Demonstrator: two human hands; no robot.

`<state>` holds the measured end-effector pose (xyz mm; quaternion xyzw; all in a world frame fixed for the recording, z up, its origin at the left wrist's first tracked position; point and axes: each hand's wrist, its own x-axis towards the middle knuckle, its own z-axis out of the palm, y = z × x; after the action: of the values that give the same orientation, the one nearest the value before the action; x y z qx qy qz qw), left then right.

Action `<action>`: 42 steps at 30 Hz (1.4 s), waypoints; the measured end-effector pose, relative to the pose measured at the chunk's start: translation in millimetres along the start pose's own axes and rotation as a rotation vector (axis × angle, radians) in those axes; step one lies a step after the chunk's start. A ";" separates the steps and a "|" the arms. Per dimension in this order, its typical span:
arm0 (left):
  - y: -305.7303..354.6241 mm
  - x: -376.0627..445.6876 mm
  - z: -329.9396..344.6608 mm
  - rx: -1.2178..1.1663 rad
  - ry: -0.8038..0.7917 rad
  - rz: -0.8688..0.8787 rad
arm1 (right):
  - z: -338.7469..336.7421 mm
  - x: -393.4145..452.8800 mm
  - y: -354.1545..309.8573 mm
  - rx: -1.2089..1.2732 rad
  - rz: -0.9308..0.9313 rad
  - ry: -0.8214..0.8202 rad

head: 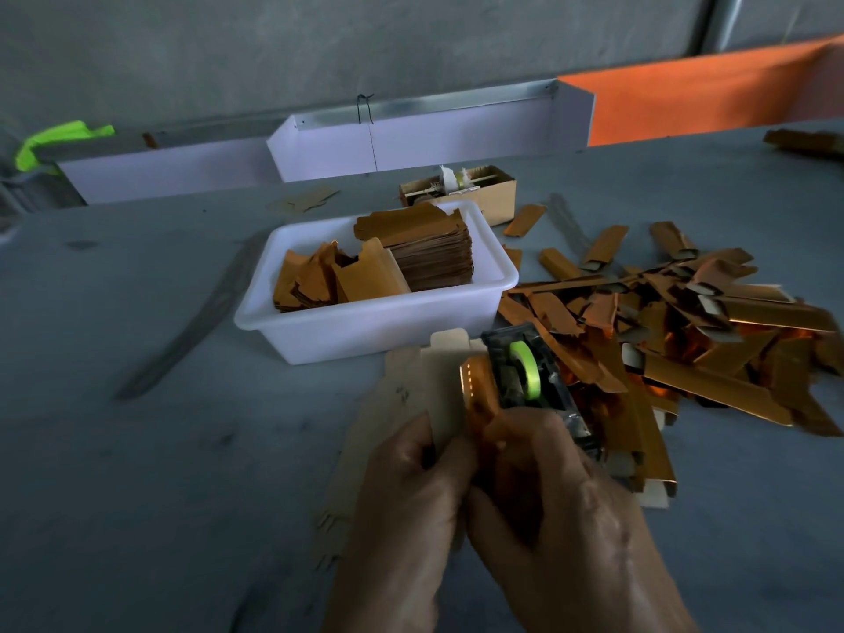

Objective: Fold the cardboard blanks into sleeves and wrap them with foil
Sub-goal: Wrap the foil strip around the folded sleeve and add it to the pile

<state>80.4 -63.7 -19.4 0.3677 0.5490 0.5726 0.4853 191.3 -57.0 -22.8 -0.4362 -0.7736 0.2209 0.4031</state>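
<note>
Head view: nearest the camera, a cardboard blank (411, 404), partly folded with its copper foil face (477, 390) turned up, is pinched by the curled fingers of the left hand (406, 509). A dark tape dispenser (530, 376) with a green roll is gripped in the right hand (561, 504), pressed against the blank. Finished foil sleeves (685, 335) are heaped just right. Beyond, stacked blanks (429, 249) are held in a white tub (379, 326) on the grey table (137, 450).

The hands (493, 509) hide the cardboard blank's (424, 386) near end.
</note>
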 end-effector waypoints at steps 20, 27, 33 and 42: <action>7.1 -5.7 -6.4 0.254 -0.173 0.076 | -25.0 13.8 15.7 0.634 0.492 -0.056; -1.8 -6.6 3.5 0.367 0.164 0.213 | -17.0 14.5 16.6 0.760 0.568 0.017; -3.7 -13.0 23.2 1.031 0.221 0.580 | -15.4 17.0 15.6 0.778 0.588 0.077; -27.5 -12.3 40.8 1.525 0.306 0.626 | -19.1 16.2 19.6 0.654 0.620 0.082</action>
<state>126.7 -66.5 -40.0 0.6487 0.7182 0.1965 -0.1575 211.9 -33.2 -18.4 -0.5056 -0.4793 0.5465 0.4648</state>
